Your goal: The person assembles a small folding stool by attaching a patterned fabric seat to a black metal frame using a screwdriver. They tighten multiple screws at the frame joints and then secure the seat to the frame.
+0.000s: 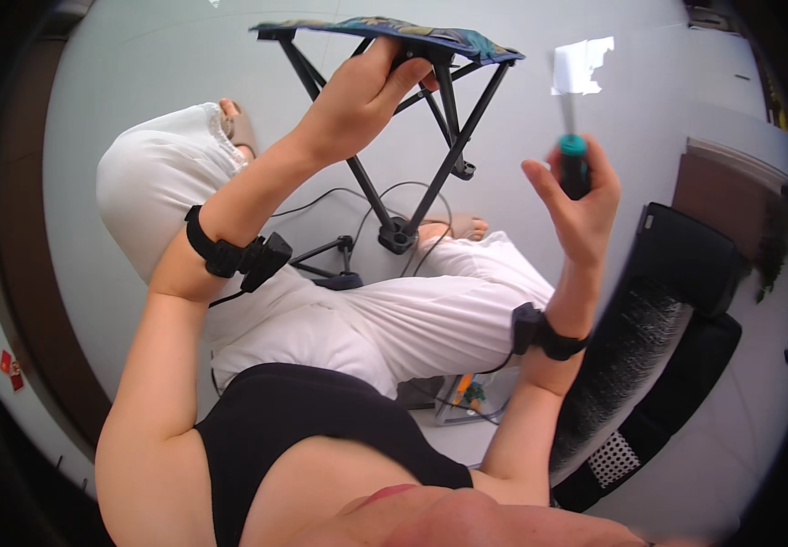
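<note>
My left hand [359, 102] grips a black joint just under the seat of a folding stool [428, 164]. The stool's patterned fabric seat [394, 31] is at the top, with crossed dark tubular legs below it. One plastic foot [398, 236] of the stool rests by my sandalled foot. To the right of the stool, apart from it, my right hand [582, 198] holds a screwdriver [574, 167] upright. Its handle is black with a teal collar, and its shaft is blurred and points away from me. The tip is hard to make out against the bright floor.
A thin black cable [428, 184] loops near the stool's foot. Another small folding frame [339, 256] lies between my legs. Right of me stands a black padded chair [647, 355]. A clear box [469, 403] with small items sits beside my thigh.
</note>
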### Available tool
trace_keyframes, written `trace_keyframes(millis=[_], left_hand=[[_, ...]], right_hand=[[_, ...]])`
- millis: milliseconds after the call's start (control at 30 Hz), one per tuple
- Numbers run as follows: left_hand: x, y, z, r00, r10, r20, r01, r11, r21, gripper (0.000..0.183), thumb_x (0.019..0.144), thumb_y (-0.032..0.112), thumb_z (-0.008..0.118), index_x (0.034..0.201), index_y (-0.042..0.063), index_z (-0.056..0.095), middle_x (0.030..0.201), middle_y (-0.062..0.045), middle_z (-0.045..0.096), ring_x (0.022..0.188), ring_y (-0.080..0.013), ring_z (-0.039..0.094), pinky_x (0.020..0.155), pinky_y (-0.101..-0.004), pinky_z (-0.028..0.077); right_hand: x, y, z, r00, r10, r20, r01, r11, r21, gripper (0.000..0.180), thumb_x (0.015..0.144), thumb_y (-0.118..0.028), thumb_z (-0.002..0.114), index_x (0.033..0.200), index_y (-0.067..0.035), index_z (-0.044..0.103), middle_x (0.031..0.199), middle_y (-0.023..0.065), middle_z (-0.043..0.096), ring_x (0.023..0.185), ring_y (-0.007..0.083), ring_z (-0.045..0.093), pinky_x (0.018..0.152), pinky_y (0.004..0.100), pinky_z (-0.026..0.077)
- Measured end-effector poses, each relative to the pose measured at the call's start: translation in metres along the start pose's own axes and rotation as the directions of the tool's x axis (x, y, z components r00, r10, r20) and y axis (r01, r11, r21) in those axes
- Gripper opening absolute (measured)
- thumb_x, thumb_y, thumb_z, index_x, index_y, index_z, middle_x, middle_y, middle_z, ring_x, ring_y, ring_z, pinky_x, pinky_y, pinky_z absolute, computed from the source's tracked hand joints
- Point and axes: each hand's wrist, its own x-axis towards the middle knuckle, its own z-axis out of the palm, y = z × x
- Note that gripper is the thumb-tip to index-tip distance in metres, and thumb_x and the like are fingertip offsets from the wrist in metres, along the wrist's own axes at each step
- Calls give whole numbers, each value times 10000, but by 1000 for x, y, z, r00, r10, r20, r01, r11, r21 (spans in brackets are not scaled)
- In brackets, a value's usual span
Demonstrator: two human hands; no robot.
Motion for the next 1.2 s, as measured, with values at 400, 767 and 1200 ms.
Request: trace_keyframes(millis=[400, 767, 1200], left_hand=[[-12, 25, 8, 990, -135, -33, 133, 988, -75, 226, 1089, 117, 498, 1261, -27, 524, 1122, -205, 678, 1025, -335, 676, 916, -378, 510], [-14, 27, 6, 984, -106, -142, 113, 993, 42, 180, 1072, 113, 512, 1149, -47, 541, 1012, -252, 689, 914, -438, 665, 787, -438, 523], [-9, 36, 3, 983, -168, -72, 169, 985, 17, 175, 1062, 102, 495, 1157, -38, 537, 994, -242, 699, 906, -405, 682, 797, -418, 534]], right_hand=[[35, -30, 100, 765, -542, -349, 375, 814, -443, 326, 713, -178, 940, 885, -45, 697, 777, 38, 614, 592, 169, 593, 526, 301, 475], [39, -35, 106, 593, -769, -240, 414, 546, -728, 303, 674, -34, 861, 919, -104, 696, 811, 7, 635, 677, 188, 642, 519, 297, 500], [35, -42, 116, 705, -646, -294, 470, 735, -488, 248, 686, -9, 832, 879, -81, 692, 772, 18, 608, 640, 198, 606, 526, 300, 470]])
